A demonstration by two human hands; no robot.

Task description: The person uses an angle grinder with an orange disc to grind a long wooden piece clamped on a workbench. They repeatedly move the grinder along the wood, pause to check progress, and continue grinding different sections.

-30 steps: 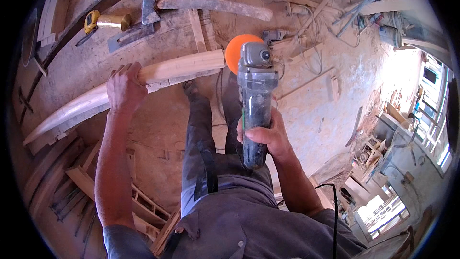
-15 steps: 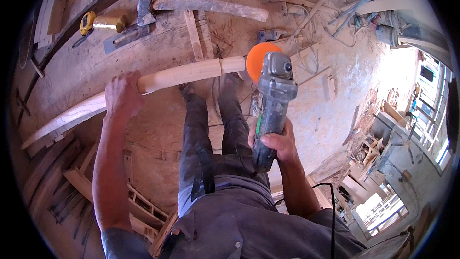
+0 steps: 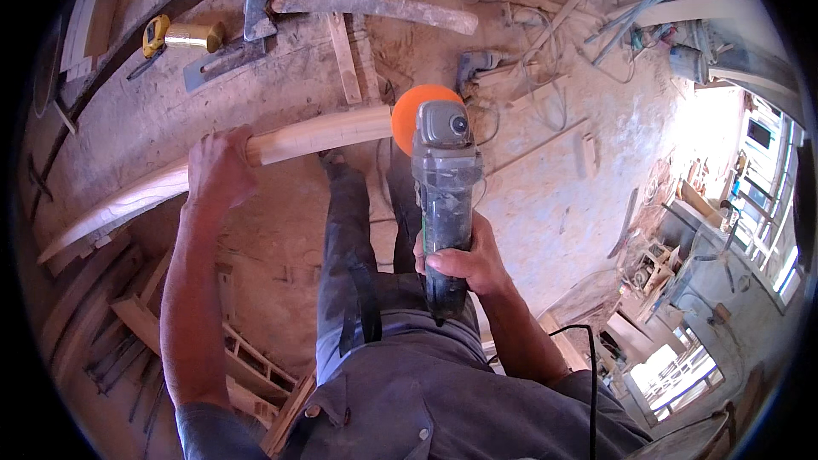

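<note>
My left hand point(image 3: 220, 169) is wrapped over a long, curved, pale piece of wood point(image 3: 315, 135), which runs from the lower left toward the middle. In my right hand point(image 3: 460, 260) is a grey angle grinder point(image 3: 445, 196), gripped round its body with the thumb across the top. Its orange disc point(image 3: 419, 116) overlaps the right end of the wood and hides that tip. Whether the disc touches the wood, I cannot tell.
An axe point(image 3: 366, 7), a yellow tape measure point(image 3: 155, 34), a gold-coloured cylinder point(image 3: 194, 37) and a flat metal blade point(image 3: 223, 66) lie on the big timber beyond. Another power tool point(image 3: 481, 64) rests on the dusty floor among cables and sticks.
My right hand has brought the grinder to the left, so its disc now covers the wood's right end. The grinder stands more upright in the picture. My left hand stays in place.
</note>
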